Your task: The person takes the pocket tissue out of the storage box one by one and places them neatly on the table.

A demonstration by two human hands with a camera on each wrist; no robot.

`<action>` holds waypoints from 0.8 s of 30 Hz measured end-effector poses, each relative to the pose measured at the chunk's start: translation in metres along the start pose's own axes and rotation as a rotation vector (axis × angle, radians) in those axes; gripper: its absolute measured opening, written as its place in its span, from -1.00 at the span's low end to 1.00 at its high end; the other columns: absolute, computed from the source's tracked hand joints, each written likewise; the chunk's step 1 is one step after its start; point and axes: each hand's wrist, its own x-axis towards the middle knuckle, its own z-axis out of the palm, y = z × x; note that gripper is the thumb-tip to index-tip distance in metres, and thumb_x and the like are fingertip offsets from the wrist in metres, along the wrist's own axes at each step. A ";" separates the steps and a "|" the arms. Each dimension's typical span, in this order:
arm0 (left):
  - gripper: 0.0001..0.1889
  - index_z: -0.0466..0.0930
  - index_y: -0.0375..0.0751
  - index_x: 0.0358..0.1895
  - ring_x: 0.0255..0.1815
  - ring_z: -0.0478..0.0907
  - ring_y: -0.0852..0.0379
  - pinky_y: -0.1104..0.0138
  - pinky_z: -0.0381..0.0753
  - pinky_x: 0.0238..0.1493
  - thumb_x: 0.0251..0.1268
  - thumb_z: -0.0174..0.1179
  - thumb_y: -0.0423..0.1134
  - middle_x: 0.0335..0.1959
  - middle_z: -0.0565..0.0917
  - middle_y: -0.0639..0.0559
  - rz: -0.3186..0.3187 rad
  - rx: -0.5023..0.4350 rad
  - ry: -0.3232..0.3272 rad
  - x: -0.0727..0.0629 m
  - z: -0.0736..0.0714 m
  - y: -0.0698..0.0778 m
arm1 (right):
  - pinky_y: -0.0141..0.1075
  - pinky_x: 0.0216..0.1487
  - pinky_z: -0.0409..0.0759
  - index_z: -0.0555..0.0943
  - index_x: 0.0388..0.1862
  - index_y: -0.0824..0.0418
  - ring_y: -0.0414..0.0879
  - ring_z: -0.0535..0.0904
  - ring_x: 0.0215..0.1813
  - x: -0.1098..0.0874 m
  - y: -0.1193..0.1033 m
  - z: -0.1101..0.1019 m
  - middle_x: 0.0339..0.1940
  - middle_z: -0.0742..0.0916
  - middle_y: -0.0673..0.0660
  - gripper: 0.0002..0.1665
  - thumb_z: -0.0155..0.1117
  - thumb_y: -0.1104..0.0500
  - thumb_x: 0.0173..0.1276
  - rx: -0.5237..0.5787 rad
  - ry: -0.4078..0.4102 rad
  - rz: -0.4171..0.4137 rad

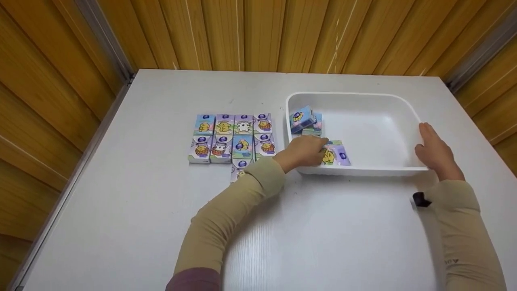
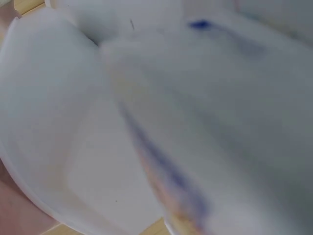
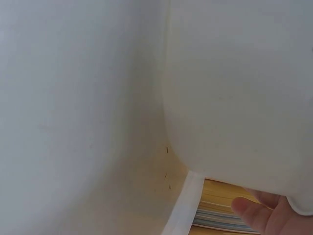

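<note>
Small cartoon-printed packs, which look like pocket tissues, are in a white plastic bin [image 1: 363, 169]. My left hand [image 1: 305, 151] reaches over the bin's near left side, its curled fingers holding a purple-and-yellow tissue pack [image 1: 336, 155] by the near wall. In the left wrist view a blurred pack [image 2: 220, 127] fills much of the frame. Two blue packs [image 1: 301, 118] lean together in the bin's far left corner. At the bin's right end, my right hand [image 1: 438, 151] rests against the rim with fingers straight; part of that hand [image 3: 274, 215] shows beside the rim in the right wrist view.
Left of the bin, several packs [image 1: 222, 145] stand close together in two rows, with one more pack [image 1: 239, 170] in front, partly hidden by the left sleeve. A small black object [image 1: 421, 199] is by the right sleeve. Wooden panelling [image 1: 258, 36] borders the white table [image 1: 133, 202].
</note>
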 end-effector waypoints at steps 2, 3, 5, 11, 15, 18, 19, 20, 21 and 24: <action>-0.57 0.25 0.01 0.25 -0.10 0.45 0.17 0.27 0.47 -0.01 0.31 -0.17 -0.16 0.03 0.52 0.07 0.017 0.001 -0.004 0.001 0.000 0.001 | 0.16 0.29 -0.37 -0.41 0.37 0.20 0.25 -0.45 0.36 0.001 -0.001 -0.001 0.37 -0.34 0.24 -0.27 -0.33 0.20 0.37 -0.016 0.001 -0.007; -0.58 0.26 0.00 0.24 -0.14 0.45 0.17 0.28 0.48 -0.04 0.31 -0.18 -0.16 -0.01 0.54 0.06 0.026 0.002 -0.009 0.001 0.001 0.001 | 0.16 0.29 -0.37 -0.41 0.37 0.21 0.26 -0.45 0.36 0.001 -0.001 -0.001 0.37 -0.34 0.25 -0.27 -0.34 0.19 0.37 -0.023 0.000 -0.008; -0.58 0.27 -0.02 0.24 -0.17 0.42 0.17 0.29 0.47 -0.05 0.31 -0.17 -0.16 -0.02 0.53 0.06 0.037 -0.008 -0.024 0.002 0.001 0.001 | 0.15 0.30 -0.37 -0.41 0.37 0.22 0.25 -0.44 0.36 0.001 -0.001 -0.002 0.37 -0.33 0.26 -0.28 -0.34 0.19 0.37 -0.029 -0.001 -0.005; -0.58 0.28 -0.01 0.25 -0.16 0.38 0.18 0.32 0.42 -0.01 0.32 -0.16 -0.14 -0.05 0.52 0.08 0.043 -0.050 -0.057 0.002 -0.001 0.002 | 0.17 0.29 -0.37 -0.42 0.37 0.16 0.23 -0.46 0.36 0.000 -0.001 -0.001 0.37 -0.37 0.19 -0.28 -0.35 0.17 0.39 -0.009 -0.003 0.016; -0.61 0.35 -0.04 0.19 -0.21 0.37 0.18 0.35 0.41 -0.08 0.31 -0.14 -0.14 -0.14 0.53 0.07 0.051 -0.055 -0.058 0.002 -0.002 0.002 | 0.18 0.27 -0.36 -0.43 0.37 0.12 0.23 -0.47 0.36 0.000 -0.001 -0.001 0.37 -0.38 0.15 -0.28 -0.35 0.15 0.39 0.013 -0.008 0.030; -0.67 0.45 -0.09 0.07 -0.27 0.39 0.17 0.37 0.41 -0.19 0.29 -0.11 -0.16 -0.25 0.53 0.06 0.053 -0.064 -0.051 0.001 -0.002 0.000 | 0.19 0.27 -0.36 -0.44 0.37 0.10 0.24 -0.47 0.36 -0.001 -0.002 0.000 0.37 -0.37 0.15 -0.28 -0.35 0.16 0.39 0.018 -0.011 0.029; -0.69 0.47 -0.10 0.03 -0.29 0.39 0.17 0.38 0.40 -0.23 0.28 -0.10 -0.16 -0.28 0.53 0.07 0.051 -0.069 -0.049 0.001 -0.002 -0.001 | 0.19 0.27 -0.36 -0.44 0.37 0.10 0.23 -0.47 0.36 -0.001 -0.002 0.000 0.37 -0.38 0.15 -0.28 -0.35 0.15 0.39 0.019 -0.011 0.028; -0.72 0.49 -0.10 -0.02 -0.31 0.40 0.17 0.39 0.40 -0.26 0.27 -0.08 -0.17 -0.31 0.53 0.07 0.046 -0.076 -0.047 0.001 -0.002 -0.002 | 0.19 0.27 -0.37 -0.45 0.36 0.09 0.23 -0.48 0.36 -0.001 -0.002 0.000 0.37 -0.38 0.14 -0.28 -0.35 0.15 0.40 0.022 -0.012 0.028; -0.72 0.50 -0.10 -0.03 -0.33 0.40 0.18 0.40 0.39 -0.28 0.25 -0.07 -0.17 -0.33 0.53 0.07 0.039 -0.084 -0.046 0.000 -0.003 -0.003 | 0.19 0.27 -0.37 -0.45 0.36 0.08 0.23 -0.48 0.36 -0.001 -0.002 0.000 0.37 -0.39 0.13 -0.28 -0.35 0.14 0.40 0.025 -0.012 0.029; -0.69 0.47 -0.10 0.01 -0.30 0.42 0.18 0.42 0.39 -0.30 0.19 0.01 -0.20 -0.31 0.52 0.08 -0.009 -0.137 -0.076 -0.002 -0.007 -0.003 | 0.19 0.26 -0.37 -0.44 0.37 0.09 0.24 -0.47 0.36 -0.001 -0.001 0.001 0.37 -0.38 0.14 -0.28 -0.34 0.15 0.40 0.021 -0.003 0.019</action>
